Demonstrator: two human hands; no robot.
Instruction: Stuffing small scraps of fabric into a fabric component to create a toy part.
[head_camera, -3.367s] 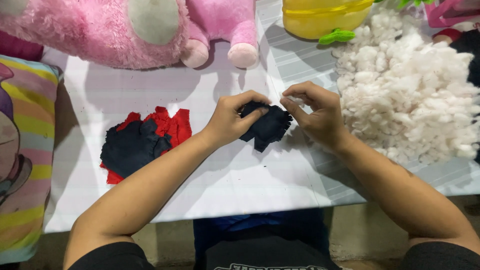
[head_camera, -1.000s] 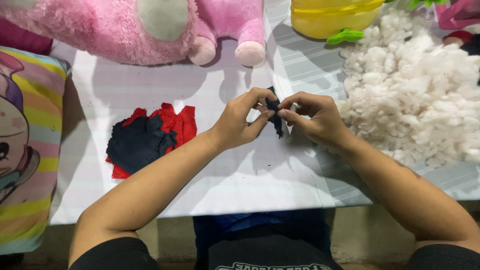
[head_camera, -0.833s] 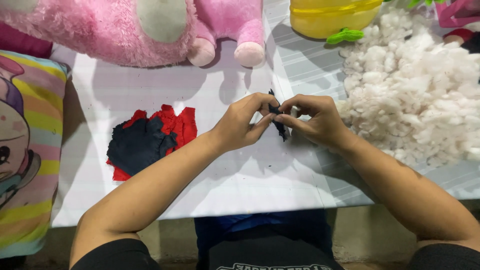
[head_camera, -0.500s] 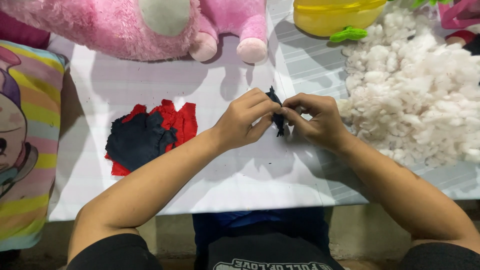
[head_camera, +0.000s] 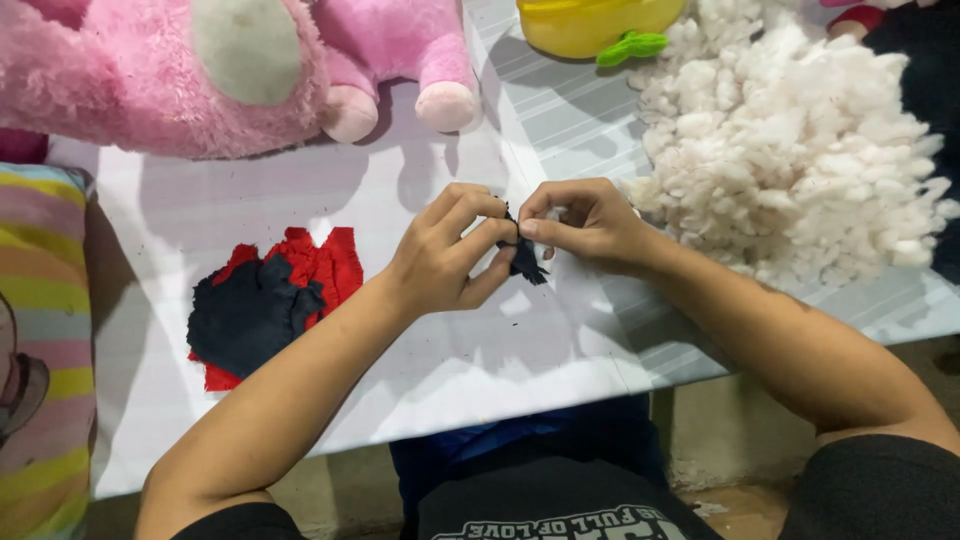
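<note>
Dark scrap of cloth (head_camera: 524, 258) pinched between left hand (head_camera: 447, 255) and right hand (head_camera: 585, 222), fingertips of both clenched on it just above the white table cover (head_camera: 400, 370) — held taut, seemingly for fine work. Nearby: red and navy fabric pieces (head_camera: 268, 305) lying flat, fluffy white stuffing (head_camera: 800, 160) heaped lumpy, pink plush toy (head_camera: 170, 70) — soft, furry.

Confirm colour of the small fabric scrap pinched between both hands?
The small crumpled fabric scrap is dark navy, nearly black; the head view, the only one, shows it.

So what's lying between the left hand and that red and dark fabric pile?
Nothing: head view shows only bare white table cover between left hand and the fabric pile.
</note>
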